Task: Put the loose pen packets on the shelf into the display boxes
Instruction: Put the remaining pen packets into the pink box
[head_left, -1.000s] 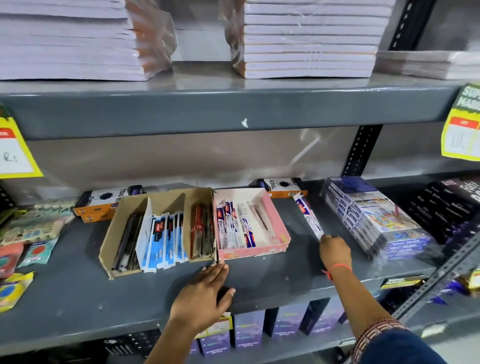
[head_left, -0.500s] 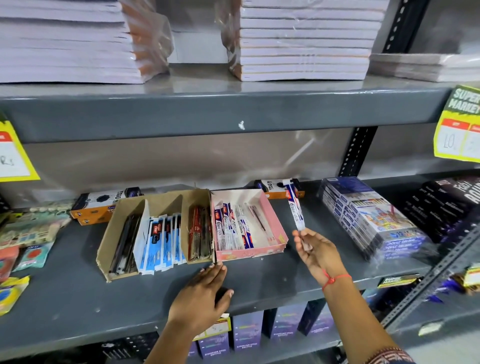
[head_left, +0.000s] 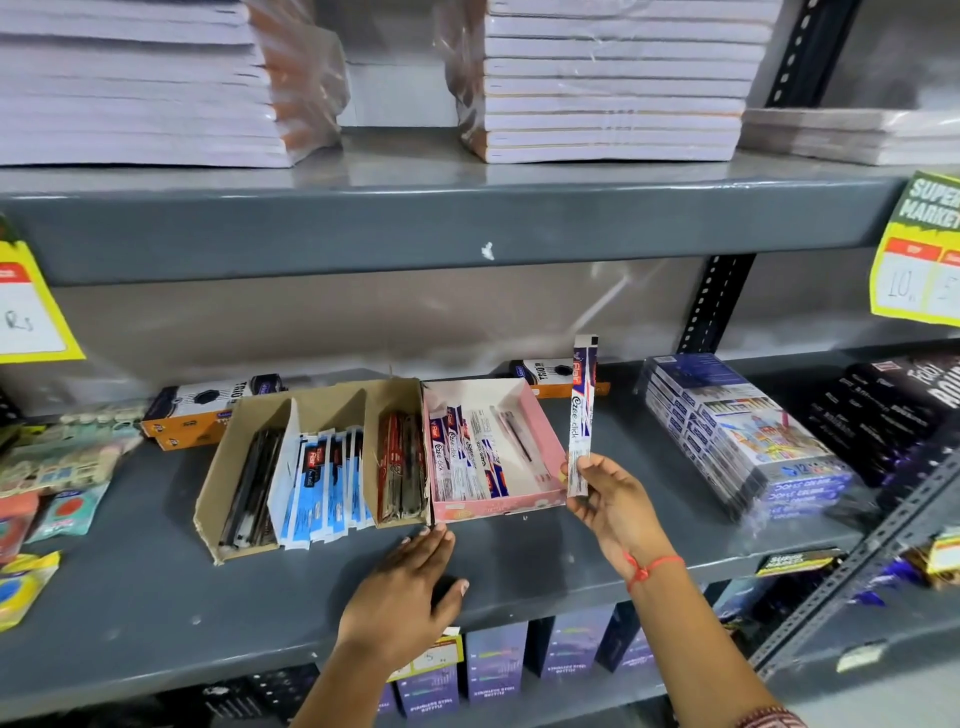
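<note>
Notebook stacks (head_left: 613, 83) up top, yellow price tags (head_left: 917, 254) on the edges, crayon packs (head_left: 743, 431) stacked at right.

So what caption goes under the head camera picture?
Right hand holds a pen packet upright beside the pink display box.

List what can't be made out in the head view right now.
- Price tag, head view: cut off by the left edge, only "Rs" readable.
- Pink box contents: print on the rear packets blurred.
- Pen packet lower end: covered by the right hand.
- Lower-shelf boxes: partly hidden by the shelf edge and left hand.
</note>
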